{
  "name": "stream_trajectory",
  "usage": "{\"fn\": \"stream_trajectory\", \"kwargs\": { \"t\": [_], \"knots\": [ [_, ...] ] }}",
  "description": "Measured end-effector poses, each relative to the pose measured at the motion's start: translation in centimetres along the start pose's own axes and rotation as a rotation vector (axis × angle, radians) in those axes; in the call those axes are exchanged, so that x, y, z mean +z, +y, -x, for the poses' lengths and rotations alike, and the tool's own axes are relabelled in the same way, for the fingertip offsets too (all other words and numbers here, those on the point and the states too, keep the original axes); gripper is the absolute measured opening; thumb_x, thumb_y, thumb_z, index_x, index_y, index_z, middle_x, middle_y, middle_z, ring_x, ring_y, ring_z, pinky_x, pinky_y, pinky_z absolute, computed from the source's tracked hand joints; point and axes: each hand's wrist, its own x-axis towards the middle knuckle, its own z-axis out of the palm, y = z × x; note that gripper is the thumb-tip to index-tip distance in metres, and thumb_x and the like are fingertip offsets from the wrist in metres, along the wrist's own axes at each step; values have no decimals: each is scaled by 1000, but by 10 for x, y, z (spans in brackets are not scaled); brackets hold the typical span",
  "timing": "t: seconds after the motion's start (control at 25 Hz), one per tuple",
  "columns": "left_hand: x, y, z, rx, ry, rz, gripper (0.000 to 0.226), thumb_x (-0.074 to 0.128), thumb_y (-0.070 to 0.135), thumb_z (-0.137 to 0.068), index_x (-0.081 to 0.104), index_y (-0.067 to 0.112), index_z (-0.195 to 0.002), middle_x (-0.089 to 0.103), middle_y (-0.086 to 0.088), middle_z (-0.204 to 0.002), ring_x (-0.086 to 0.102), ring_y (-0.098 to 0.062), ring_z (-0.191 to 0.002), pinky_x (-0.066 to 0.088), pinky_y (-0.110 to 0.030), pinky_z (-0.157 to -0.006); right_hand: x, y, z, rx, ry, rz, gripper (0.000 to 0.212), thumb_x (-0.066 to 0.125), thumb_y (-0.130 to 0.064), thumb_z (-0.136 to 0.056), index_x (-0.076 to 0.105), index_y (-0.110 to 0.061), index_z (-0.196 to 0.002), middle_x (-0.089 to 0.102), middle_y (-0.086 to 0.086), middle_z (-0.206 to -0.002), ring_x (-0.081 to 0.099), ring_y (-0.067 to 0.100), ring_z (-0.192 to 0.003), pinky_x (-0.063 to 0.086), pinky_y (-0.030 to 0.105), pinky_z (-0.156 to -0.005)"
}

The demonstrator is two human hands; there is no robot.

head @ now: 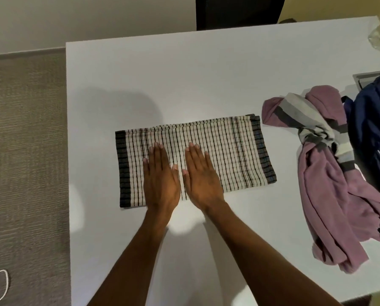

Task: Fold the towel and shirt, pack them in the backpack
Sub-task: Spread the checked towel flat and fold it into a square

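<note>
Head view: towel [224,151] folded flat; table [184,74] showing beyond far edge.
Hands: left hand [160,180], right hand [202,180] flat on towel.
Shirt [323,195]: bunched against backpack [374,129].

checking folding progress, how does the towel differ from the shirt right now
The towel lies flat as a neat rectangle; the shirt is a crumpled heap. The towel is white with dark lines; the shirt is purple with grey stripes. The left hand and right hand press flat on the towel; no hand touches the shirt. Both lie on the table.
</note>
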Motion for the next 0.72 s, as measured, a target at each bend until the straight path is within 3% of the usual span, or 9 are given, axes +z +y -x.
{"fn": "stream_trajectory", "kwargs": {
  "t": [0.2, 0.36, 0.52, 0.64, 0.72],
  "knots": [
    [-3, -30, 4, -39, 51, -45, 69, 27, 46, -111, 12, 6, -165, 9, -12, -174, 3, -23, -162, 10, -50, -131, -18, 63, 23, 76, 11, 132, 67, 15, -47, -111, -2, -10, -164, -11, 6, -173, -14, 17, -159, 7, 48, -130],
    [-8, -53, 9, -78, 72, -44, 71, 25, 49, -110, 13, 6, -165, 10, -12, -174, 4, -23, -162, 12, -47, -131, -34, 114, 43, 214, 50, 86, 69, 17, -50, -110, -1, -13, -165, -7, 4, -173, -10, 15, -159, 9, 49, -130],
    [-10, -55, 8, -47, 63, -8, 71, 26, 48, -109, 14, 6, -165, 12, -12, -174, 5, -22, -162, 13, -47, -131, -41, 132, 49, 227, 66, 42, 70, 19, -49, -109, 0, -13, -165, -4, 4, -174, -7, 14, -160, 9, 46, -131],
    [-13, -53, 8, -53, 86, 45, 68, 29, 44, -110, 18, 5, -164, 15, -13, -173, 9, -24, -161, 14, -50, -130, -44, 126, 47, 240, 108, 8, 67, 24, -46, -109, 13, -10, -165, 8, 7, -173, 3, 17, -160, 10, 46, -130],
    [-21, -51, -4, -30, 108, 100, 63, 36, 37, -110, 23, 5, -163, 20, -14, -171, 14, -26, -161, 10, -52, -130, -58, 124, 27, 201, 183, -40, 58, 38, -37, -108, 34, -8, -157, 30, 12, -166, 23, 24, -156, 19, 47, -128]
  ]
}}
